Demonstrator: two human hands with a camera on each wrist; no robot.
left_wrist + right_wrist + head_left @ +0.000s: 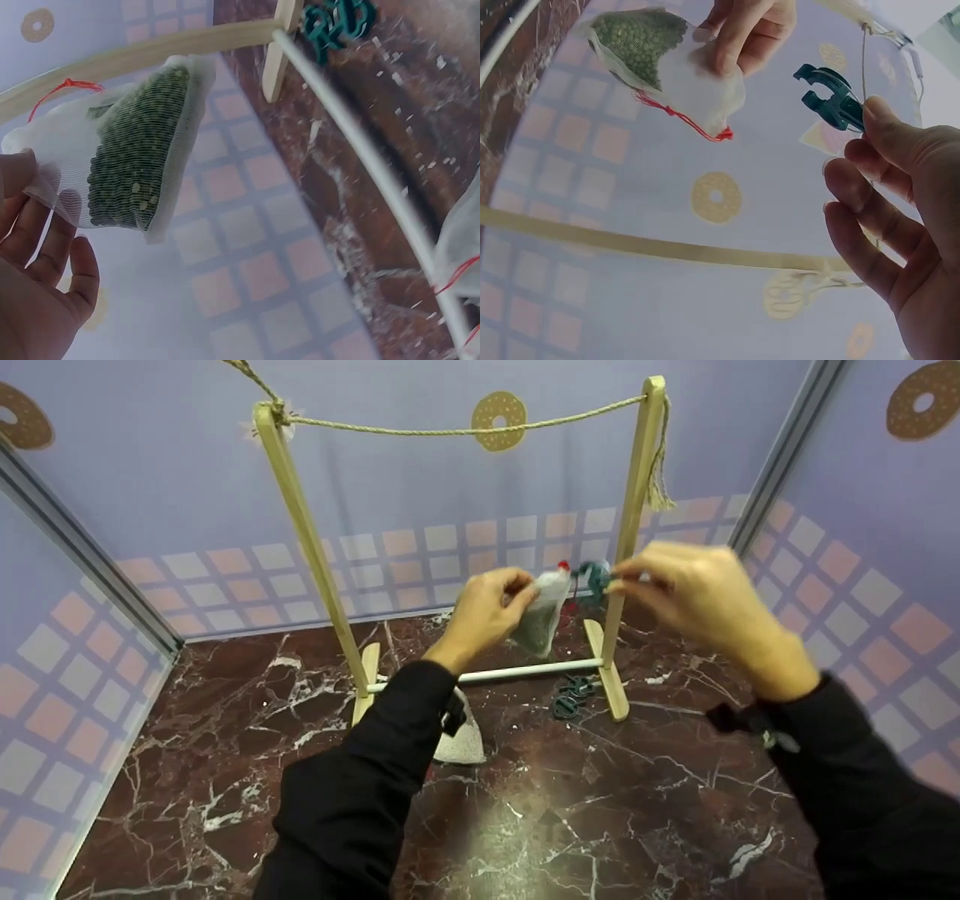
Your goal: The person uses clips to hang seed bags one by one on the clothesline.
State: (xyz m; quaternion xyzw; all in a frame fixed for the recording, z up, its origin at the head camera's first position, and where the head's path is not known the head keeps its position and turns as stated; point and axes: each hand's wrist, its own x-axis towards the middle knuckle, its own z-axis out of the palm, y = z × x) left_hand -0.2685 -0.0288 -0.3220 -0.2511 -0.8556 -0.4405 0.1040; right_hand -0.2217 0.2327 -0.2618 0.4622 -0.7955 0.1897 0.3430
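My left hand (480, 611) pinches a white mesh drawstring bag (142, 150) by its upper part. Small green bean-like grains fill the bag's lower end, and a red string (679, 116) runs at its mouth. To the right, my right hand (694, 600) pinches a dark green plastic clip (832, 97) between thumb and fingers. The clip's curved jaws stand apart and face the bag, with a gap between clip and bag in the right wrist view. Both hands are in front of the right post, below the rope (450, 433).
A wooden frame's left post (307, 532) and right post (634, 487) carry the rope; a white bar (532, 669) joins their feet. Several green clips (574, 697) lie by the right foot. Another pale bag (461, 739) rests on the marbled surface (600, 810), partly behind my left sleeve.
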